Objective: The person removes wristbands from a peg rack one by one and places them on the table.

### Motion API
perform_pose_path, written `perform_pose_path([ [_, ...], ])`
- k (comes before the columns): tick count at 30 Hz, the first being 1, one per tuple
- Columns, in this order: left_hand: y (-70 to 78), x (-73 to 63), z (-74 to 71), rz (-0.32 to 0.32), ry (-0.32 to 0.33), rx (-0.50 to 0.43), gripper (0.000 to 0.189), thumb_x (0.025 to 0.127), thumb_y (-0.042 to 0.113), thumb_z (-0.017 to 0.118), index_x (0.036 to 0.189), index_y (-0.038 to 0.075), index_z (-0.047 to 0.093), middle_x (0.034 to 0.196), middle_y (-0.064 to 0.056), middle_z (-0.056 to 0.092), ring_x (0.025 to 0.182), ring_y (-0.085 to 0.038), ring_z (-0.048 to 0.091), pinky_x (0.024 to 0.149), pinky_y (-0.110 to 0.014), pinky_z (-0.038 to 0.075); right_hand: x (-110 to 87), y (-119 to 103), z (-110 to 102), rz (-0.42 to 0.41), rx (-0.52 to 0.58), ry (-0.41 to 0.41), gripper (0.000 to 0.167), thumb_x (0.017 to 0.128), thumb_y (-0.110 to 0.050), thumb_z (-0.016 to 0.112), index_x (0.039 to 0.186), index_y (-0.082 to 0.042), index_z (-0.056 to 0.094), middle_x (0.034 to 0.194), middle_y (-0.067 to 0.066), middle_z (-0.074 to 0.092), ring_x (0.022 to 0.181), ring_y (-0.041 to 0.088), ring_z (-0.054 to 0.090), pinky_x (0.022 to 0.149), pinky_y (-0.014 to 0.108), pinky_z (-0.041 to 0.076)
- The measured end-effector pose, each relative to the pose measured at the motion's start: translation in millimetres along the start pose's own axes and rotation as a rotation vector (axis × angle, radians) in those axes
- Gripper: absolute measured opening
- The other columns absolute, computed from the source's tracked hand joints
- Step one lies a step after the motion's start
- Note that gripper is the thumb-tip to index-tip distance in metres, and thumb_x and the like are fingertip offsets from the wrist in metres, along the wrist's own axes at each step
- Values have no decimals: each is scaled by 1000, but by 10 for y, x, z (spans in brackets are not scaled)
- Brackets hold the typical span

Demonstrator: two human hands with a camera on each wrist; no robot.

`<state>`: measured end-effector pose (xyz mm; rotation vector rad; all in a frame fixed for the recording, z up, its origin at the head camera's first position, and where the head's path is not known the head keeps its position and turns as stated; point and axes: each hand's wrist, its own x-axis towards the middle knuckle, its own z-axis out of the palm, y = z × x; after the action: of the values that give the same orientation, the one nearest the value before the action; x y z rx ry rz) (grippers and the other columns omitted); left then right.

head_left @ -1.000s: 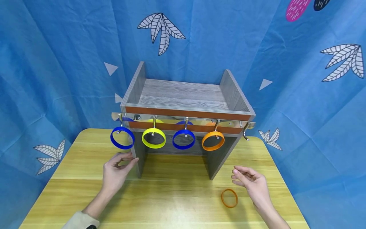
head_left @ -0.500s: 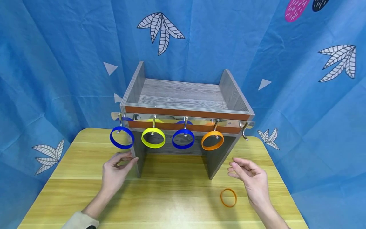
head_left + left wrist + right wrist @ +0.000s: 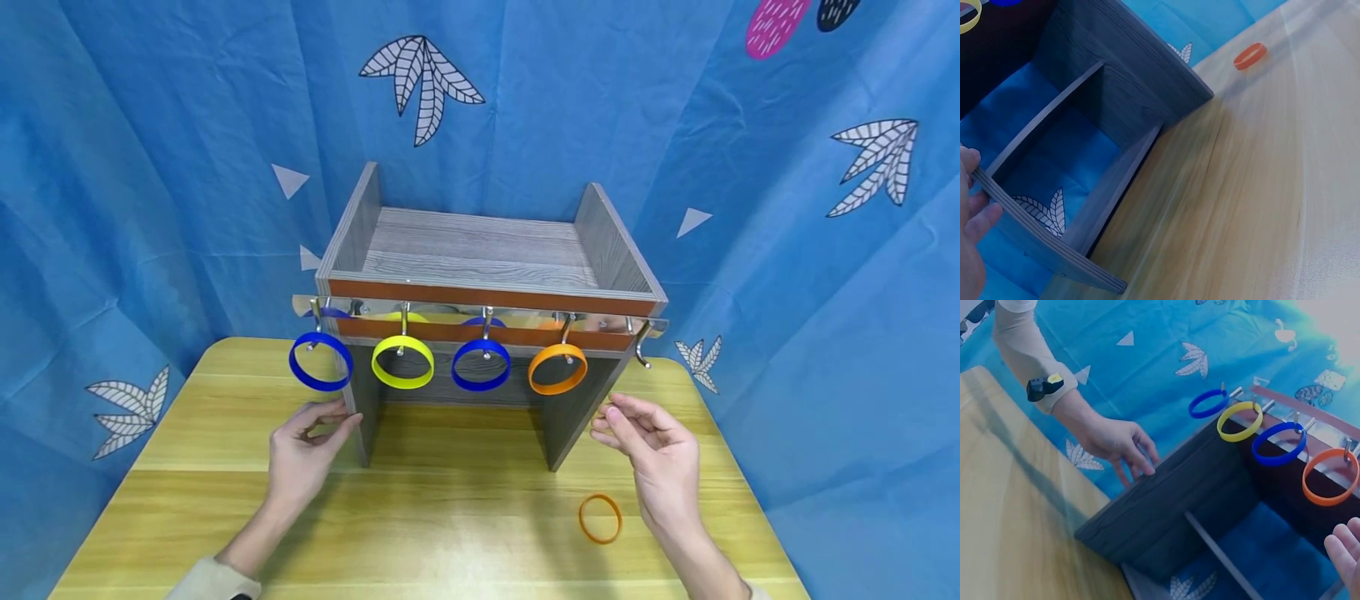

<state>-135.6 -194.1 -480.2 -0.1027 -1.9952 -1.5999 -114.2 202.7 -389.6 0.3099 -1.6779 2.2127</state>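
My left hand [image 3: 300, 450] pinches the front edge of the left side panel [image 3: 364, 442] of a grey wooden shelf, thumb on the inner face. My right hand [image 3: 667, 467] is raised near the shelf's right side panel [image 3: 573, 425], fingers loosely bent, holding nothing; whether its fingertips touch the panel I cannot tell. Along the metal hook rail [image 3: 517, 314] hang a blue wristband [image 3: 321, 385], a yellow wristband [image 3: 402, 383], another blue wristband [image 3: 481, 386] and an orange wristband [image 3: 557, 389]. The rightmost hook [image 3: 642, 346] bears nothing. A second orange wristband [image 3: 1250, 57] lies on the table, left of my right wrist.
The shelf stands on a wooden table [image 3: 450, 542], towards the back. Blue cloth [image 3: 525, 100] with leaf prints hangs behind and on both sides. Metal hooks jut forward from the rail.
My right hand has risen and shifted slightly left, closer to the shelf's right panel. The left hand keeps its place on the left panel, and the wristbands stay where they were.
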Motion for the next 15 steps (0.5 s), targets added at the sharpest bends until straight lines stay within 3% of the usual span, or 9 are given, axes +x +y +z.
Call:
perform_pose_path([
  [7, -2, -3, -1, 13, 3, 3, 22, 81, -14, 82, 100, -3, 79, 95, 23, 71, 85, 8, 70, 69, -12, 65, 72, -5, 122, -2, 21, 40, 19, 97, 17, 61, 113, 13, 71, 94, 11, 80, 77, 18, 80, 73, 34, 71],
  [15, -8, -2, 3, 21, 7, 5, 22, 81, -14, 83, 100, -3, 79, 94, 23, 71, 84, 8, 70, 68, -12, 65, 117, 40, 216, -48, 116, 63, 20, 96, 20, 60, 110, 14, 72, 92, 14, 80, 77, 21, 80, 74, 36, 71],
])
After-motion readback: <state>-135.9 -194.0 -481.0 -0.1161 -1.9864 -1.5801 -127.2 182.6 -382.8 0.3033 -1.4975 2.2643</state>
